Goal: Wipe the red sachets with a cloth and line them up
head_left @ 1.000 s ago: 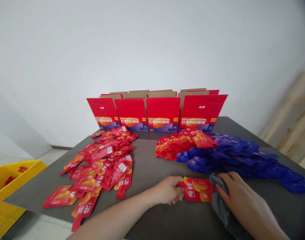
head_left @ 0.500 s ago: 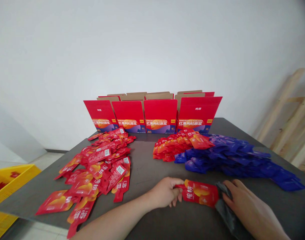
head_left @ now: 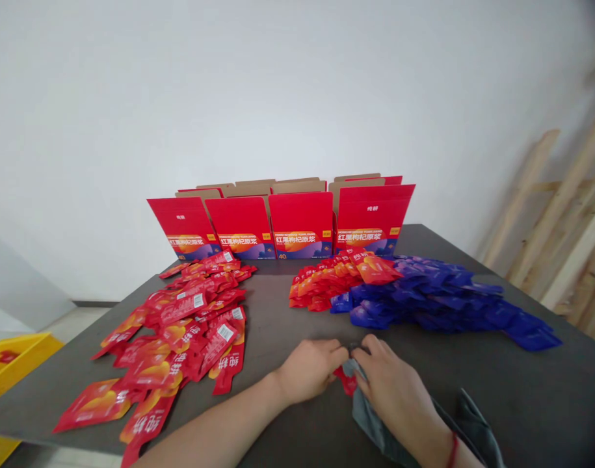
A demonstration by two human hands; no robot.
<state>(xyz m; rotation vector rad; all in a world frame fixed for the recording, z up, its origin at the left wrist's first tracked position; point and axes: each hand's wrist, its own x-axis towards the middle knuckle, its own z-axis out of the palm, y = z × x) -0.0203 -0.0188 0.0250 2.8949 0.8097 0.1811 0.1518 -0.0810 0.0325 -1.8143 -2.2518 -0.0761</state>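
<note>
My left hand [head_left: 309, 370] is closed on the end of a red sachet [head_left: 346, 383], of which only a small corner shows. My right hand [head_left: 395, 390] lies over the rest of the sachet and presses a grey cloth [head_left: 370, 416] onto it, fingers curled down. Both hands meet near the front middle of the dark table [head_left: 287, 325].
A loose heap of red sachets [head_left: 180, 331] lies at the left. A row of red sachets [head_left: 336, 279] and a pile of blue sachets [head_left: 438, 299] lie at the right. Open red cartons [head_left: 282, 224] stand at the back. A yellow crate [head_left: 9, 357] sits left of the table. Wooden frames [head_left: 565, 227] lean at the right.
My right hand slid left with the grey cloth across the red sachet until it met my left hand. The sachet is now almost covered.
</note>
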